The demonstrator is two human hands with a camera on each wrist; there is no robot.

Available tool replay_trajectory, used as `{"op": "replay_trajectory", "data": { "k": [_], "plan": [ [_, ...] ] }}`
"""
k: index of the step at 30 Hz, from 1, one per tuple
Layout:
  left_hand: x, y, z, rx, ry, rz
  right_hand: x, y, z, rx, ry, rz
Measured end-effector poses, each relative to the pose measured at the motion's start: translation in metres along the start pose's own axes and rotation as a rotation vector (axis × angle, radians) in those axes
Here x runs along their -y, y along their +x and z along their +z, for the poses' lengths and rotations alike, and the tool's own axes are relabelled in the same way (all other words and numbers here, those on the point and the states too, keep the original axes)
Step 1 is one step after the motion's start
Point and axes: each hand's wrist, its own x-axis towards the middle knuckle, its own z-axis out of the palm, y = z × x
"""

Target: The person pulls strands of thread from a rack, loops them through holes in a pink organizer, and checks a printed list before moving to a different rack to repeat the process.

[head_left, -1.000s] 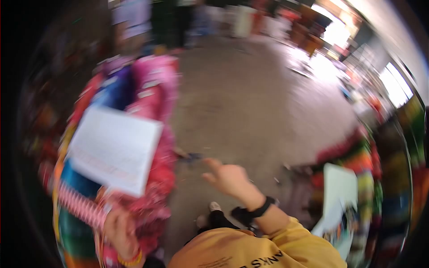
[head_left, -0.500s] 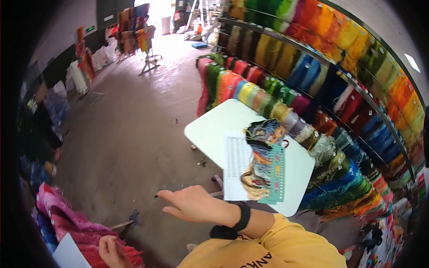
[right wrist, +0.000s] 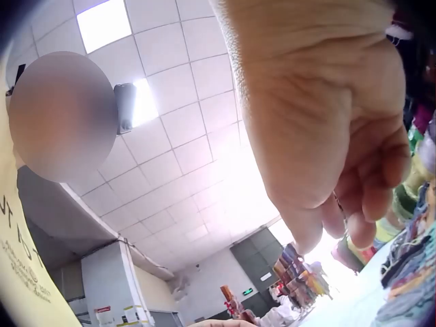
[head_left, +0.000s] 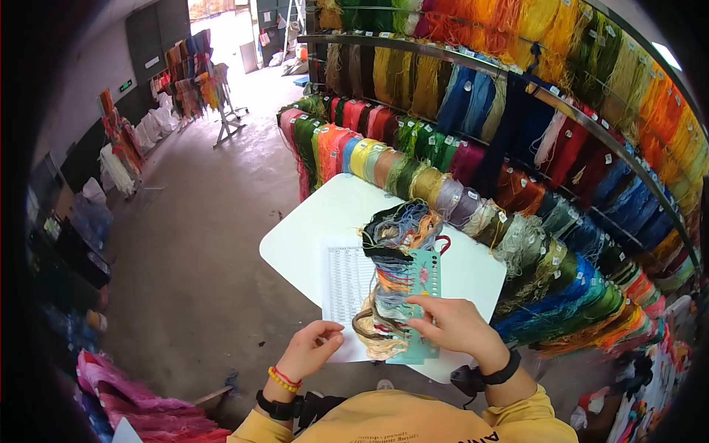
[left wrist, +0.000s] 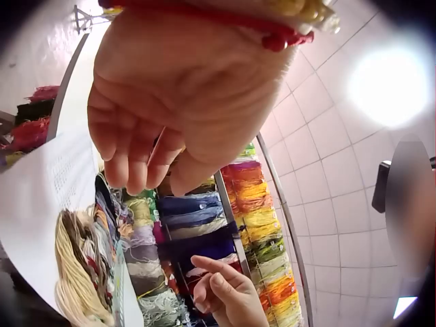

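On a white table [head_left: 310,221] lie a printed sheet [head_left: 340,284] with a table of text and a green card [head_left: 422,284] with a row of holes. Skeins of coloured thread [head_left: 391,244] hang from the card's left side, the cream ones [left wrist: 75,269] large in the left wrist view. My right hand [head_left: 461,328] is over the card's lower part, index finger extended, nothing between the fingers. My left hand [head_left: 309,353] is at the sheet's lower left edge, fingers loosely bent and holding nothing. A red and yellow bracelet [head_left: 284,380] circles that wrist.
Racks of coloured yarn hanks [head_left: 473,92] run along the right behind the table. Pink yarn [head_left: 133,395] lies at the lower left, by a white sheet's corner [head_left: 127,430]. A yarn stand [head_left: 196,81] and white bags [head_left: 159,118] stand across the floor.
The view has swung right from the pink yarn to the table. My left hand has left the pink yarn for the sheet's edge; my right hand has come over the green card.
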Motion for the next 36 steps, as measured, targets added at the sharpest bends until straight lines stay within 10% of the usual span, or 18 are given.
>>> {"op": "replay_trajectory", "data": {
  "k": [8, 15, 22, 36],
  "plan": [
    [0.033, 0.048, -0.066, 0.126, -0.234, 0.010, -0.001, 0.014, 0.031, 0.041, -0.016, 0.272],
    [0.088, 0.051, -0.232, 0.047, -0.232, -0.033, 0.081, 0.058, 0.065, -0.013, 0.256, 0.475],
    [0.155, 0.054, -0.407, -0.335, -0.301, -0.176, 0.185, 0.184, 0.103, -0.014, 0.274, 0.253],
    [0.167, 0.029, -0.398, -0.385, -0.462, -0.185, 0.166, 0.173, 0.093, 0.095, 0.084, 0.283]
  ]
}}
